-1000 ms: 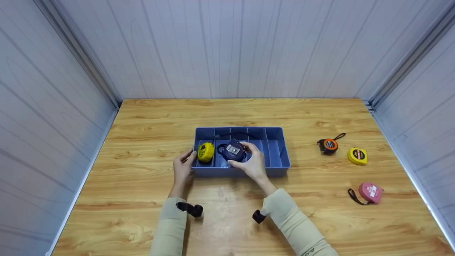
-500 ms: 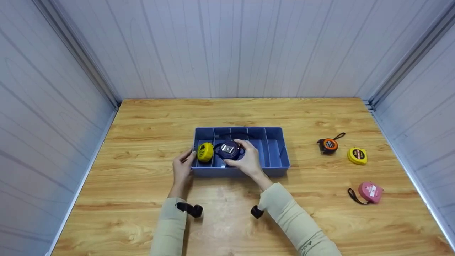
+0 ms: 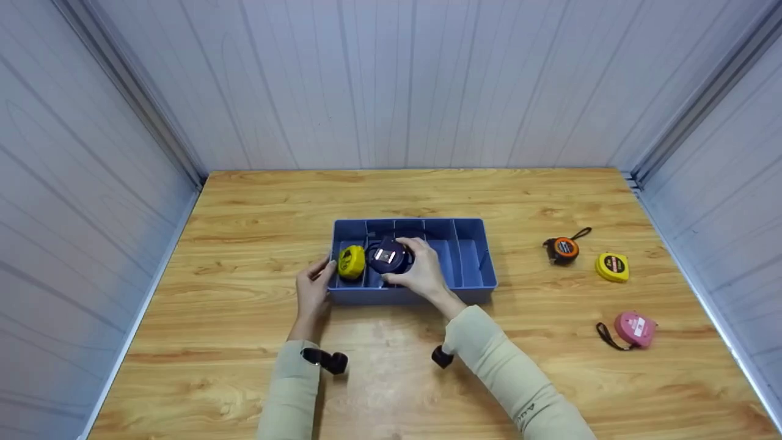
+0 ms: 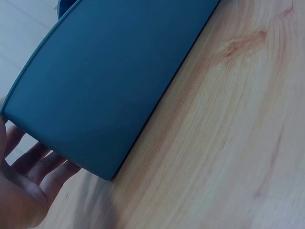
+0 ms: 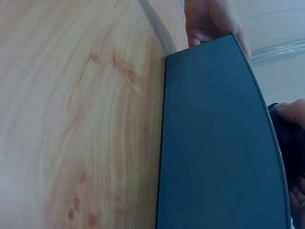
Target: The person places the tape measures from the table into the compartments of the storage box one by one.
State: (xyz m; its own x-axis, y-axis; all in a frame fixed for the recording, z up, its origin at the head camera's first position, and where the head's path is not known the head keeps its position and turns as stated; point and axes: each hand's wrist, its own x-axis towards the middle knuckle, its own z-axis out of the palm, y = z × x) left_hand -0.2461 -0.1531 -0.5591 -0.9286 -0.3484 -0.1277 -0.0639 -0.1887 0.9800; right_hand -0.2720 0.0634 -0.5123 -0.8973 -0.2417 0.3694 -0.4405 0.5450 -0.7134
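Observation:
A blue divided tray [image 3: 391, 297] sits mid-table. Its leftmost compartment holds a yellow tape measure [image 3: 351, 262]. In the head view my right hand [image 3: 421, 272] grips a round dark tape measure [image 3: 385, 256] with a silver label, thumb in front and fingers behind, over the compartment beside the yellow one. The right wrist view catches part of this dark tape measure [image 5: 289, 143] above the rim. My left hand [image 3: 314, 287] holds the tray's left end; in the left wrist view its fingers [image 4: 45, 164] lie along the outer end wall and skin shows at the rim corner.
On the right of the table lie an orange and black tape measure [image 3: 563, 249] with a wrist loop, a yellow tape measure [image 3: 612, 267] and a pink tape measure [image 3: 635, 330] with a black strap. Pale panels [image 3: 379, 85] wall the table's back and sides.
My right hand has shifted slightly left with the dark tape measure, bringing it close beside the yellow one in the tray. The left hand keeps its place on the tray's end.

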